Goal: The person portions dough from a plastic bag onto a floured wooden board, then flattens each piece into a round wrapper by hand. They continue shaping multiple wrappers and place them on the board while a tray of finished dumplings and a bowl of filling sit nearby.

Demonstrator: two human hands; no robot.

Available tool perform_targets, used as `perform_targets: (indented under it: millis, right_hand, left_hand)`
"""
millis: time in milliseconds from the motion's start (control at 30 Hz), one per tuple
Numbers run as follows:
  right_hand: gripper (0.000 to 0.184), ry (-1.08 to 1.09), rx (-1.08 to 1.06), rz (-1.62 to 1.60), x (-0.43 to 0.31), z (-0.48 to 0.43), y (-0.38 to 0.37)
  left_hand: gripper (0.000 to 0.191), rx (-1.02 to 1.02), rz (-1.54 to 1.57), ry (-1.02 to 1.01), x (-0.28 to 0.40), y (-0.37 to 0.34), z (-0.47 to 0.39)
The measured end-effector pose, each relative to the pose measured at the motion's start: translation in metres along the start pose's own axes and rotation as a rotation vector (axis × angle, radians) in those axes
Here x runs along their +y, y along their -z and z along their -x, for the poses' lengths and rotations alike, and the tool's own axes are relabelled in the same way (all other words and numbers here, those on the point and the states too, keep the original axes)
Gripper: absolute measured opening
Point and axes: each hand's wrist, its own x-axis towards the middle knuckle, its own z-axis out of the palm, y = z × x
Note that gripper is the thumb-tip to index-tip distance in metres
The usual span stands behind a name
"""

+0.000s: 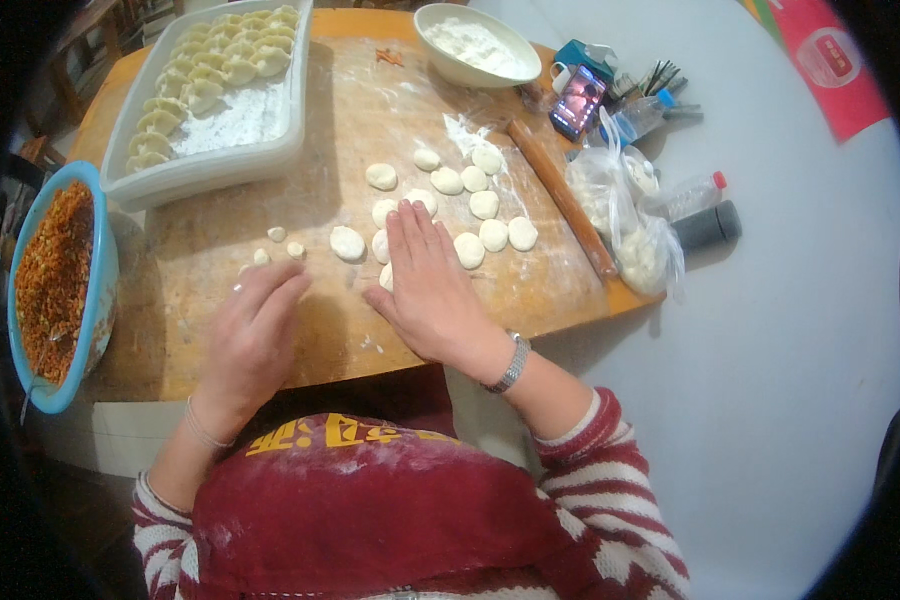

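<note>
My right hand lies flat, palm down, over several flattened dough rounds, hiding parts of them. A dough round shows at its fingertips, and another dough round lies to its left. My left hand is blurred, fingers bent, beside small dough pieces; whether it pinches anything is hidden. More dough rounds are spread past my right hand on the floured wooden table.
A plastic tray holds folded dumplings. Orange-brown filling fills a blue basin at left. Flour sits in a white bowl. A rolling pin lies near plastic bags, bottles and a lit phone.
</note>
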Motion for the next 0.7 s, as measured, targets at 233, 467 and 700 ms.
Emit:
perform_targets:
  millis: [233,467,700]
  right_hand:
    - [0.054,-0.076,0.194,-0.056,0.000,0.037,-0.007]
    - [0.036,0.048,0.295,-0.141,0.029,0.048,-0.004]
    - [0.023,0.100,0.325,-0.230,0.036,0.056,-0.006]
  left_hand:
    - [0.043,-0.240,-0.070,-0.105,0.015,-0.032,-0.057]
    - [0.033,-0.223,0.046,-0.014,0.001,-0.051,-0.046]
    - [0.017,-0.246,0.006,0.047,-0.003,-0.047,-0.040]
